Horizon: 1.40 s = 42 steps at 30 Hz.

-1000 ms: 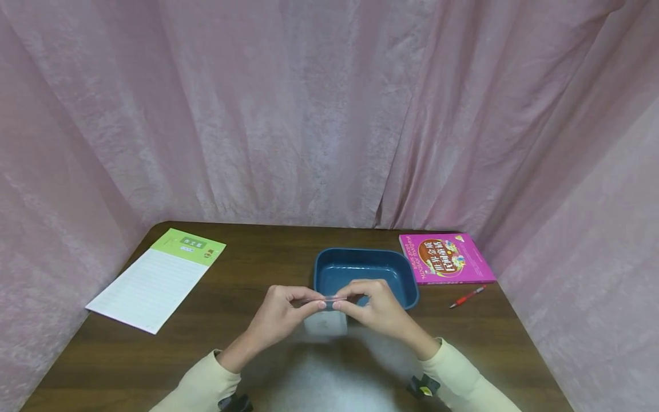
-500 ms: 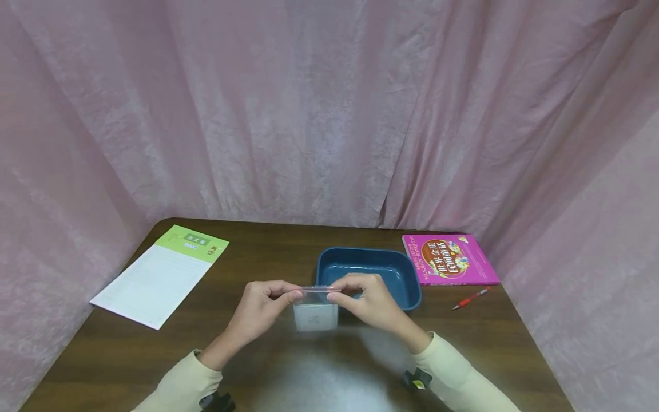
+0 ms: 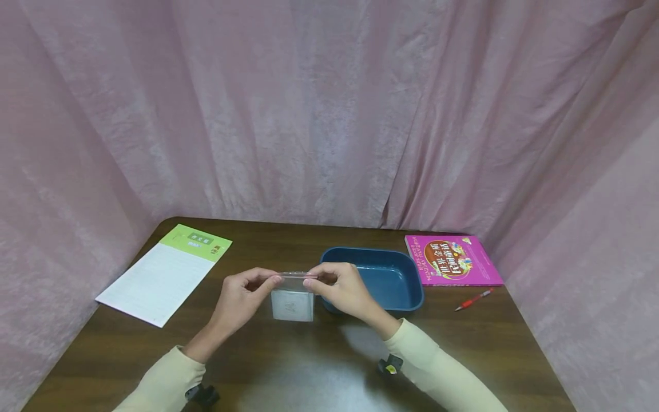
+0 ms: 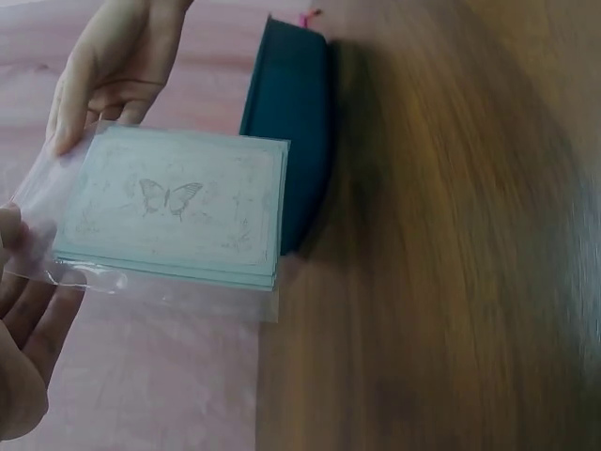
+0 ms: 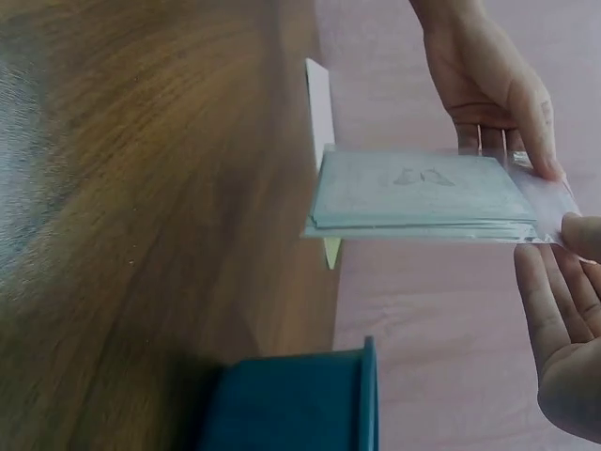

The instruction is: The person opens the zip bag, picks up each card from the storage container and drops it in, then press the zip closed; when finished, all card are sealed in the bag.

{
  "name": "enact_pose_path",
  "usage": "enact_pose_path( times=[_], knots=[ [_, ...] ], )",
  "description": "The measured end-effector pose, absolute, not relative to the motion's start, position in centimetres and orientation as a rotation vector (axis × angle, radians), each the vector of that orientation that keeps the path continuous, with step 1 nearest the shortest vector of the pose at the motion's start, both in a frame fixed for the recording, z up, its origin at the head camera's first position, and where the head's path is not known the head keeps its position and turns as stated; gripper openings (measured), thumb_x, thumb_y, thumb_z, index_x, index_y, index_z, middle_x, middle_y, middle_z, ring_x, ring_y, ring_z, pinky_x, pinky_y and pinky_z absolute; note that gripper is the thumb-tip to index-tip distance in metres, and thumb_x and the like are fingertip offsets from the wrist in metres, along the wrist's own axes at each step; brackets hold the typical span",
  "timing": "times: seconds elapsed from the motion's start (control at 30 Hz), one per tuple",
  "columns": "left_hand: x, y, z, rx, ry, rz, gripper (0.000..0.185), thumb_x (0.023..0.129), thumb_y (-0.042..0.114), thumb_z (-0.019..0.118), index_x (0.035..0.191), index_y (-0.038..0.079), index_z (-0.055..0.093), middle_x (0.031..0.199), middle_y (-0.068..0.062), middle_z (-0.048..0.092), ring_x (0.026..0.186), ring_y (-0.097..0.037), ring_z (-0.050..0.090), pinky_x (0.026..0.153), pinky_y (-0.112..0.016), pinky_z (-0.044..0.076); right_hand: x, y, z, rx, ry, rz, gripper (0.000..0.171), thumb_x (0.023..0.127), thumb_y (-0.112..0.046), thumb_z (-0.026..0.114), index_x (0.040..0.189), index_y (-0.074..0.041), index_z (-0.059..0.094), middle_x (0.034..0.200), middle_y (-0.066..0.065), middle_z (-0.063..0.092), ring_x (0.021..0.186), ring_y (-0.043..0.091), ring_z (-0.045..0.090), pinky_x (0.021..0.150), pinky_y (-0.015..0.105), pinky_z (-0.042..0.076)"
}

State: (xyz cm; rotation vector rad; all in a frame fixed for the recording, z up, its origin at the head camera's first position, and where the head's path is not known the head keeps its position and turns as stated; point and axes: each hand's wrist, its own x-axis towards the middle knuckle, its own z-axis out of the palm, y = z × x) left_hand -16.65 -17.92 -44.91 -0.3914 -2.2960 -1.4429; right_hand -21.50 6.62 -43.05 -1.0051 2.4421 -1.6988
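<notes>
Both hands, left hand (image 3: 241, 297) and right hand (image 3: 337, 288), pinch the clear bag (image 3: 292, 302) of cards at its top edge; an even grip on both corners keeps it level above the counter (image 3: 319, 355).

A pink book (image 3: 453, 260) at the table's two o'clock corner carries large Chinese characters on a brown oval, too small to read with certainty. At ten o'clock, a lined writing pad (image 3: 165, 274) bears a small label on its green header, its print illegible.
</notes>
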Motion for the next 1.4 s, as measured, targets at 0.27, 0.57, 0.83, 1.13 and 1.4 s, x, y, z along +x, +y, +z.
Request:
enact_pose_path(
  times=[0.27, 0.57, 0.83, 1.13, 1.4],
  knots=[
    [-17.9, -20.3, -45.3, -0.401, -2.362, -1.347, 0.012, 0.096, 0.021, 0.072, 0.103, 0.012, 0.075, 0.09, 0.003, 0.078, 0.078, -0.01, 0.073, 0.064, -0.022, 0.056, -23.0, 4.0, -44.0, -0.975, 2.372, -1.689, 0.016, 0.094, -0.02, 0.076, 0.102, -0.007, 0.077, 0.087, 0.003, 0.076, 0.074, 0.025, 0.075, 0.064, 0.031, 0.06],
    [-19.1, -23.3, -45.7, -0.25, -2.541, -1.277, 0.028, 0.1, 0.034, 0.066, 0.11, 0.008, 0.072, 0.091, -0.005, 0.077, 0.068, -0.016, 0.066, 0.054, -0.026, 0.052, -24.1, 0.8, -45.2, -0.822, 2.319, -1.703, 0.016, 0.095, -0.018, 0.075, 0.104, -0.005, 0.078, 0.087, 0.006, 0.077, 0.074, 0.036, 0.075, 0.067, 0.048, 0.06],
    [-21.1, -25.0, -46.8, -0.142, -2.592, -1.327, 0.035, 0.1, 0.038, 0.065, 0.113, 0.007, 0.072, 0.092, -0.008, 0.077, 0.066, -0.017, 0.064, 0.053, -0.027, 0.052, -25.6, -2.0, -46.5, -0.712, 2.418, -1.676, 0.015, 0.095, -0.016, 0.074, 0.104, -0.006, 0.078, 0.079, 0.001, 0.075, 0.068, 0.024, 0.075, 0.057, 0.026, 0.057],
    [-22.5, -25.8, -48.0, -0.115, -2.662, -1.35, 0.036, 0.101, 0.035, 0.065, 0.119, 0.003, 0.071, 0.103, -0.013, 0.077, 0.081, -0.018, 0.069, 0.065, -0.034, 0.058, -25.9, -3.4, -48.1, -0.571, 2.526, -1.628, 0.014, 0.097, -0.018, 0.071, 0.105, -0.009, 0.078, 0.082, -0.001, 0.074, 0.068, 0.019, 0.073, 0.056, 0.024, 0.055],
    [-23.4, -26.5, -49.4, -0.035, -2.715, -1.342, 0.038, 0.1, 0.038, 0.067, 0.117, 0.004, 0.07, 0.109, -0.016, 0.076, 0.09, -0.022, 0.07, 0.069, -0.028, 0.056, -26.2, -4.5, -49.2, -0.468, 2.655, -1.586, 0.013, 0.097, -0.019, 0.071, 0.103, -0.012, 0.08, 0.085, -0.004, 0.075, 0.069, 0.003, 0.063, 0.059, 0.022, 0.05]
  ],
)
